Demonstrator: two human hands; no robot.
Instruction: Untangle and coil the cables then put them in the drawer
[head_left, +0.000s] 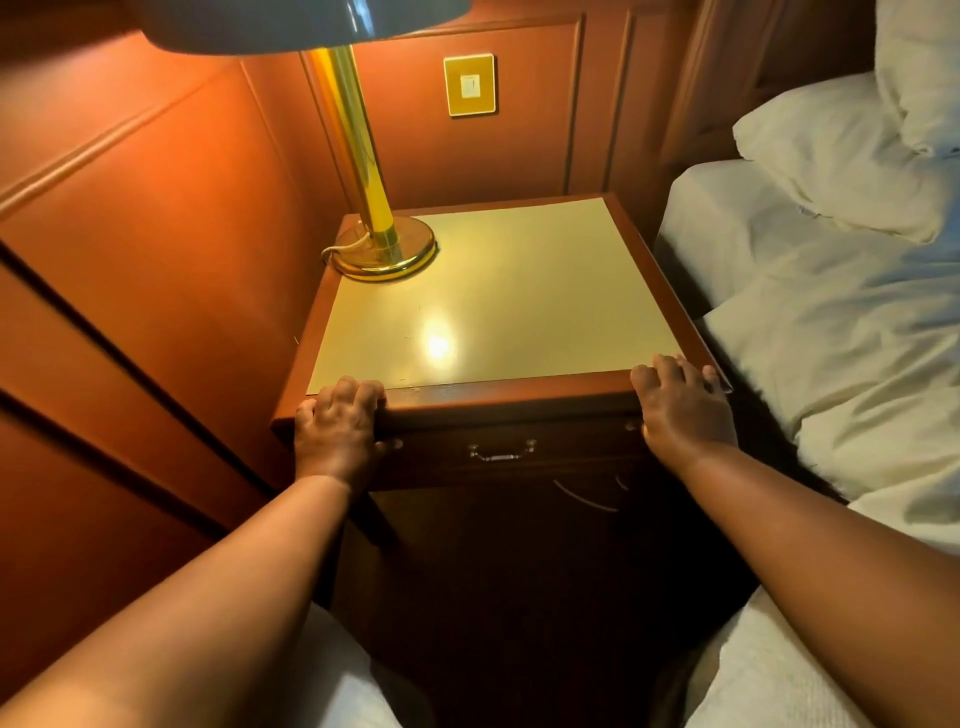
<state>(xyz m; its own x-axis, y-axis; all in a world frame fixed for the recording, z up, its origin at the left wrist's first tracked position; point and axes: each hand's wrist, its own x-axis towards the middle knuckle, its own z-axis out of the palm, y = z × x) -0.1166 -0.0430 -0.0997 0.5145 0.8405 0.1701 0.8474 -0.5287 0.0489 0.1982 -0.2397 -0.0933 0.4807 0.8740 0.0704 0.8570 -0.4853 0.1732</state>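
the cables are nowhere in view, and the drawer (501, 454) under the nightstand (498, 296) top sits closed while the left hand (337, 428) and right hand (680, 405) each curl fingers over its near edge, likely bracing.

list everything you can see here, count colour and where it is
nightstand: one, reddish-brown wood with a pale yellow top, centre, between wall and bed
drawer: one, dark wood, closed, under the nightstand's front edge
drawer handle: one, metal, middle of the drawer front
lamp: one, brass stem and base, shade cut off at top, back left corner of the nightstand
lamp cord: one, cream, at the lamp base
wall switch: one, brass plate, on the wall panel behind
pillow: at least one, white, upper right on the bed
bed sheets: white, rumpled, right side
cables: none in view
left hand: grip on the nightstand's front left edge
right hand: grip on its front right edge
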